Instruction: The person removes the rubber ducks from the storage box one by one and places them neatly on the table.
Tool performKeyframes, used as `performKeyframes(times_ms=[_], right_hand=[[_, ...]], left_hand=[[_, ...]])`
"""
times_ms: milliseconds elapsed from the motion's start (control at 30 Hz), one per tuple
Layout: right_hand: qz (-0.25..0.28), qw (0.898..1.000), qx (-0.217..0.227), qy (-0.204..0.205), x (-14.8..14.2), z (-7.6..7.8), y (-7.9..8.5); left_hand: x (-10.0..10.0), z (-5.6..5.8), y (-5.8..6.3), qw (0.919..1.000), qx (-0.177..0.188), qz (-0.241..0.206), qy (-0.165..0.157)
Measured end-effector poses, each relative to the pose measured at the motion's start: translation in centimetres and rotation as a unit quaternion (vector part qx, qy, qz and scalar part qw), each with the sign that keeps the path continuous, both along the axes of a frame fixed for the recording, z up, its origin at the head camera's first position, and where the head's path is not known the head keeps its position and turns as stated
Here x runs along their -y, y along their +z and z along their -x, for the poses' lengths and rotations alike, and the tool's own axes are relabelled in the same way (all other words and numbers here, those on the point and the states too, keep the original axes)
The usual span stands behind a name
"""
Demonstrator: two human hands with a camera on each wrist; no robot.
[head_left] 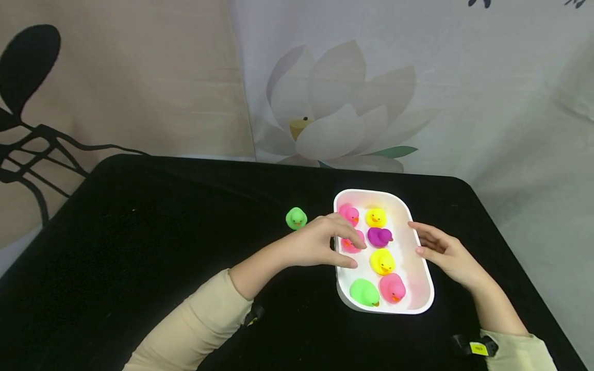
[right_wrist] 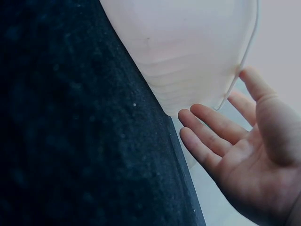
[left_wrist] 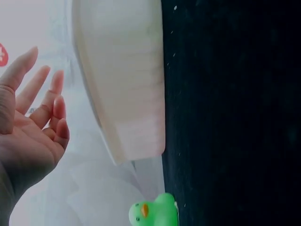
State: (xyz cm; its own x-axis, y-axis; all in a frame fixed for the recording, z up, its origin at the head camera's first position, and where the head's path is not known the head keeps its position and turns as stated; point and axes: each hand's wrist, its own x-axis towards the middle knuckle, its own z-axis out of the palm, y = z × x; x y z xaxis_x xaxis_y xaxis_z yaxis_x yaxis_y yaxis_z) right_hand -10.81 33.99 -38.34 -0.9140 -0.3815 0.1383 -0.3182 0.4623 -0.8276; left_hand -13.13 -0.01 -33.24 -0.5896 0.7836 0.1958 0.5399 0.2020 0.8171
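Note:
A white rectangular tray (head_left: 410, 275) stands on the black-covered table, holding several rubber ducks. Among them are a purple duck (head_left: 379, 237), a yellow duck (head_left: 382, 262), a light green duck (head_left: 364, 292) and a large pink duck (head_left: 392, 287). Reaching over the tray's left rim, my left hand (head_left: 325, 242) has its thumb and fingers spread apart with nothing between them. Under its fingers a pink duck (head_left: 351, 243) is partly hidden. At the right rim my right hand (head_left: 441, 251) has its thumb tip against the edge, fingers loosely extended beside the wall.
Outside the tray, to its left, a green duck (head_left: 296, 218) sits on the black tablecloth (head_left: 162, 242). A pale curtain (head_left: 524, 103) with a flower print hangs behind the table's back edge.

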Motion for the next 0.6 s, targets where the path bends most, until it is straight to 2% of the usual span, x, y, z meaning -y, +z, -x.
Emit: performKeyframes(times_ms=[200, 267, 433, 600], right_hand=[[-0.002, 1.0, -0.005, -0.003, 0.0, 0.0, 0.1], [-0.007, 1.0, -0.006, -0.005, 0.0, 0.0, 0.1], [-0.007, 1.0, -0.006, -0.006, 0.0, 0.0, 0.0], [-0.008, 1.0, -0.007, -0.007, 0.1, 0.0, 0.0]], left_hand=[[-1.0, -0.3, -0.2, 0.9986, 0.0, 0.014, -0.051], [-1.5, -0.3, -0.3, 0.9972, -0.006, 0.031, -0.068], [-2.5, -0.2, -0.5, 0.9903, -0.012, 0.085, -0.109], [-3.3, -0.2, -0.5, 0.9843, -0.014, 0.104, -0.142]])
